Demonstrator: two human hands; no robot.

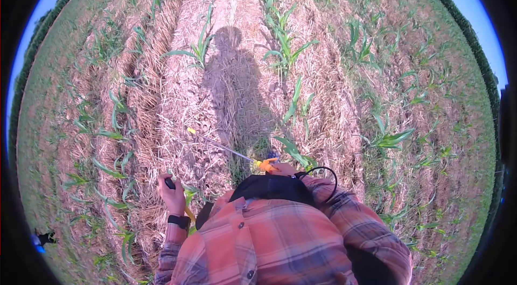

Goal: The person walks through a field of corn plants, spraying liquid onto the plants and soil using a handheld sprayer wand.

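Note:
My right hand (284, 169) is in front of my waist, closed around the orange trigger handle of a spray wand (265, 165). From there the wand's thin metal tube (226, 148) reaches out to the left over the straw, ending in a yellow nozzle (191, 131). A black hose (333, 174) loops beside my right wrist. On the left, my left hand (171, 197) is closed around a black-ended handle (170, 182), most of which my fingers hide. Below it, a yellow bar (189, 213) shows partly beside my wrist.
Rows of young corn plants (200, 50) run ahead and to both sides, with straw-covered soil (180, 102) between them. Another corn plant (390, 138) stands to the right. My shadow (234, 80) falls straight ahead. Small blue-clad figures show at the far left edge.

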